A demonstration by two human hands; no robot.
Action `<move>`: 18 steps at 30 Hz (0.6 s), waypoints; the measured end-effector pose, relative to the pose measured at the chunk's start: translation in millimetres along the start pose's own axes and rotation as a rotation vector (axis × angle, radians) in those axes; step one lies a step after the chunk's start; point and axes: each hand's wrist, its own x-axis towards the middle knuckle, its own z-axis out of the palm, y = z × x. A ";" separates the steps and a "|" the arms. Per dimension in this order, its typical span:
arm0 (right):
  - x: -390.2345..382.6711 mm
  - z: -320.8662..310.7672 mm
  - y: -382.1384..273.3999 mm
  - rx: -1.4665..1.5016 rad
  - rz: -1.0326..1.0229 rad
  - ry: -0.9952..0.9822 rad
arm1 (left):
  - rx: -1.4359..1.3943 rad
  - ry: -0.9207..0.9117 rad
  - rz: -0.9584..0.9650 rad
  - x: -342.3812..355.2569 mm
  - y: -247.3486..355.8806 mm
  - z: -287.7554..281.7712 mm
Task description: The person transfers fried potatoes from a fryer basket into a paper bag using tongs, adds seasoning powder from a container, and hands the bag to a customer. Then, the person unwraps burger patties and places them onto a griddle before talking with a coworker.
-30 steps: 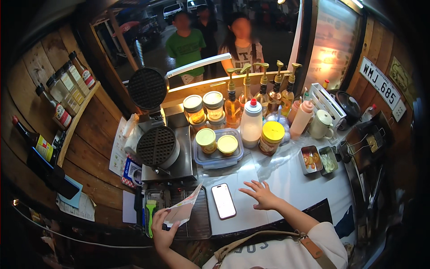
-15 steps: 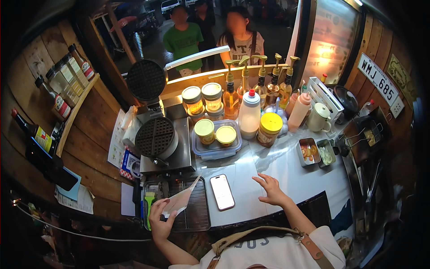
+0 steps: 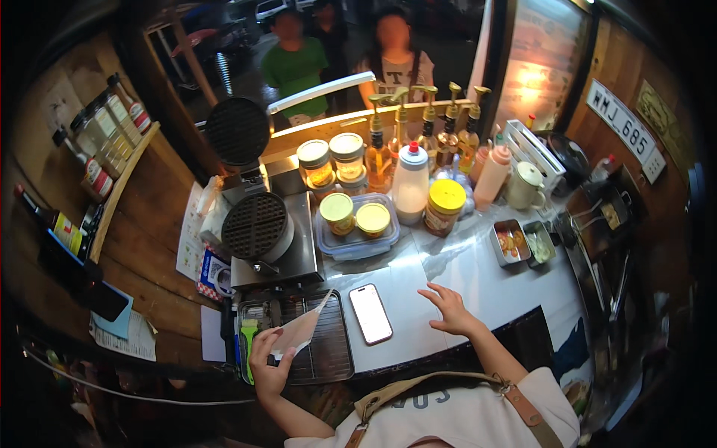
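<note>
My left hand (image 3: 269,358) pinches a folded pale paper (image 3: 297,334) above a metal tray with a wire rack (image 3: 332,355); a green-handled brush (image 3: 249,336) lies at the tray's left side. My right hand (image 3: 449,310) hovers over the white counter (image 3: 499,299), fingers apart and holding nothing. Between my hands a phone (image 3: 370,313) lies face up with a lit screen, too bright to make out.
Behind stand a waffle iron (image 3: 252,228), a container with jars (image 3: 358,246), pump bottles (image 3: 468,142), a squeeze bottle (image 3: 411,194) and food tins (image 3: 509,243). A fryer (image 3: 609,209) is right. Several people (image 3: 291,67) stand beyond the window.
The whole scene has shifted upward in the picture. My right hand has moved slightly rightward, away from the phone, staying open. My left hand still grips the paper.
</note>
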 end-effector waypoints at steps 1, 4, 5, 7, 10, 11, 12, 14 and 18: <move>2.4 -1.5 3.0 0.005 -0.030 -0.002 | 0.033 0.017 0.007 1.8 0.9 1.7; 11.4 0.1 -1.0 -0.014 -0.053 0.017 | 0.086 0.054 0.035 -1.9 -1.4 0.4; 13.3 1.7 -2.7 -0.023 -0.096 -0.018 | 0.082 0.042 0.005 -4.1 -2.3 0.0; 6.2 0.1 1.4 -0.052 -0.047 0.009 | 0.030 0.041 0.017 -2.0 1.5 8.8; -12.3 -5.1 11.9 -0.082 -0.024 0.043 | -0.013 -0.025 0.054 10.1 9.8 27.9; -18.3 -5.2 17.7 -0.034 -0.022 0.055 | -0.028 -0.047 0.067 14.0 13.9 34.4; -23.0 -4.8 23.1 0.016 -0.026 0.061 | -0.032 -0.065 0.077 17.1 17.7 39.6; -31.7 -7.0 31.6 0.030 -0.043 0.121 | -0.048 -0.094 0.096 23.9 25.7 51.7; -32.7 -12.9 56.9 0.207 -0.044 0.183 | -0.067 -0.114 0.111 32.7 43.5 73.9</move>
